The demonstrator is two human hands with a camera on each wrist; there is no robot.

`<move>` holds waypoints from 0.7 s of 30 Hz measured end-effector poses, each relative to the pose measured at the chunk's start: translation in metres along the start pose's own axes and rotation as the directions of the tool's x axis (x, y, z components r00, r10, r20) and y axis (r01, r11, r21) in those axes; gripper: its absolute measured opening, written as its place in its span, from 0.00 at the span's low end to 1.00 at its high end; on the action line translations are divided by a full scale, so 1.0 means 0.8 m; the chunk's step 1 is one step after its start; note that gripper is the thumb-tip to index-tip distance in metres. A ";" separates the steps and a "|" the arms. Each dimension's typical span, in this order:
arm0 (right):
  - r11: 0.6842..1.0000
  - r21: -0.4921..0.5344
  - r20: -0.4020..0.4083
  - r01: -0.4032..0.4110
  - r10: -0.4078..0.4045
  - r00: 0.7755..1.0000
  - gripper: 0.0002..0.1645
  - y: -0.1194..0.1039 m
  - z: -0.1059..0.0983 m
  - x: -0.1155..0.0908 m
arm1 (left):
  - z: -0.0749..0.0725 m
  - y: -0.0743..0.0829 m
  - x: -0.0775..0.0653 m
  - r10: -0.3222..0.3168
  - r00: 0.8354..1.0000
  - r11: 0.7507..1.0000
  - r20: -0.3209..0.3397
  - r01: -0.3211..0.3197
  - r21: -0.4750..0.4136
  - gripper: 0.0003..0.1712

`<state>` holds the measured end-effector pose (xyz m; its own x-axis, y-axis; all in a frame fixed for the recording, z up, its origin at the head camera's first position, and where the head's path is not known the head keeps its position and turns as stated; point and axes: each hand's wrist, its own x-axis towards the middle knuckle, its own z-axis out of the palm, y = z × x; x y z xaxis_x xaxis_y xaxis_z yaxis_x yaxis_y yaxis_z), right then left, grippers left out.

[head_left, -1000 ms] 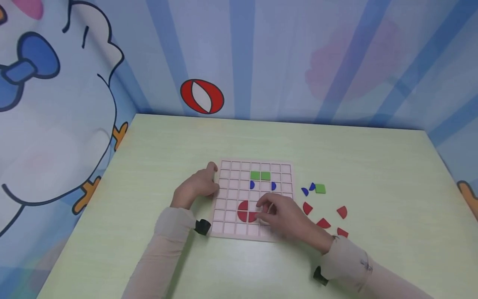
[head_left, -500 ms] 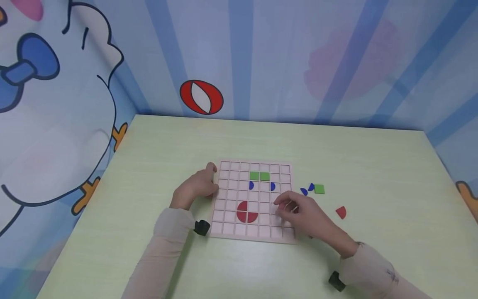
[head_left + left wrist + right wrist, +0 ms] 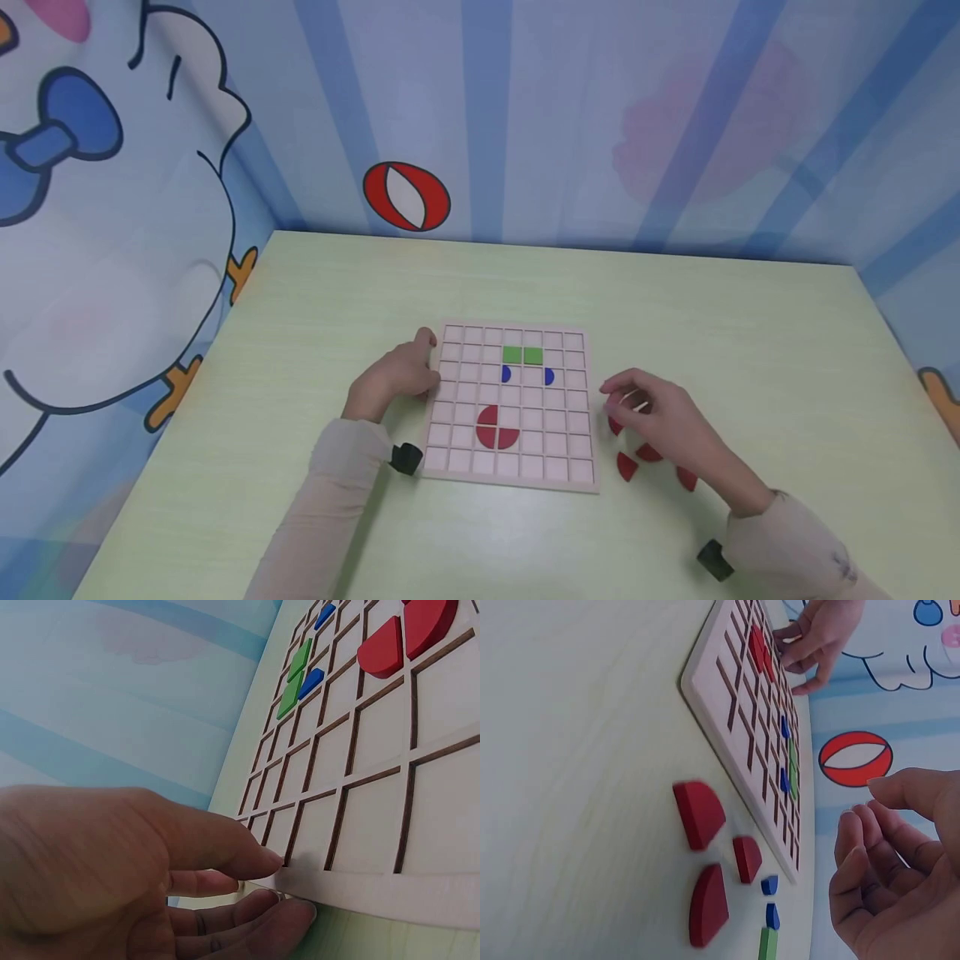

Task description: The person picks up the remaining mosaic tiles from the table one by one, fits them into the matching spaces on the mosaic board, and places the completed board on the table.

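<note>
My left hand (image 3: 396, 373) grips the left rim of a pale pink grid board (image 3: 557, 468). In the left wrist view its thumb lies on the rim and its fingers are at the edge below. Two green squares (image 3: 522, 356), two blue pieces (image 3: 549, 377) and three red quarter-circle pieces (image 3: 487, 437) sit in the grid. My right hand (image 3: 667, 421) hovers right of the board, thumb and index apart, holding nothing visible. Beneath and near it lie loose red pieces (image 3: 627, 467). A loose green square (image 3: 768, 943) and two small blue pieces (image 3: 772, 916) show in the right wrist view.
The board lies flat on a pale yellow-green table (image 3: 360, 275). Behind stands a blue striped wall (image 3: 547, 125) with a printed red and white ball (image 3: 407, 196). A cartoon-printed wall (image 3: 112, 292) rises on the left.
My right hand has moved right, from over the board to above the loose pieces. A red piece now lies beside the board's lower right, where none showed before. My left hand stays put.
</note>
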<state>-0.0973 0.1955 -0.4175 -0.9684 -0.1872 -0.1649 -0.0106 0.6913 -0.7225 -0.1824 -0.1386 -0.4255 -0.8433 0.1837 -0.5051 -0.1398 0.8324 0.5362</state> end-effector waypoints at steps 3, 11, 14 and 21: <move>0.999 -0.031 -0.021 -0.011 0.010 1.000 0.16 0.009 -0.005 0.000 | 0.000 0.000 0.000 -0.001 1.000 1.000 0.000 0.001 0.000 0.29; 0.993 -0.098 -0.036 -0.067 0.064 0.997 0.16 0.033 -0.025 0.000 | -0.003 0.001 -0.002 -0.005 1.000 1.000 0.004 0.005 0.003 0.30; 0.991 -0.089 -0.037 -0.103 0.100 0.994 0.17 0.043 -0.036 -0.003 | -0.004 0.001 -0.003 -0.011 1.000 1.000 0.007 0.011 -0.003 0.30; 0.976 -0.133 -0.063 -0.172 0.165 0.984 0.19 0.068 -0.050 -0.015 | -0.001 -0.001 0.000 -0.006 1.000 1.000 0.011 0.006 -0.009 0.30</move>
<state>-0.0960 0.2636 -0.4279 -0.9706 -0.0268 -0.2392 0.1228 0.7996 -0.5878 -0.1830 -0.1400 -0.4254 -0.8365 0.1848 -0.5159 -0.1495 0.8287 0.5394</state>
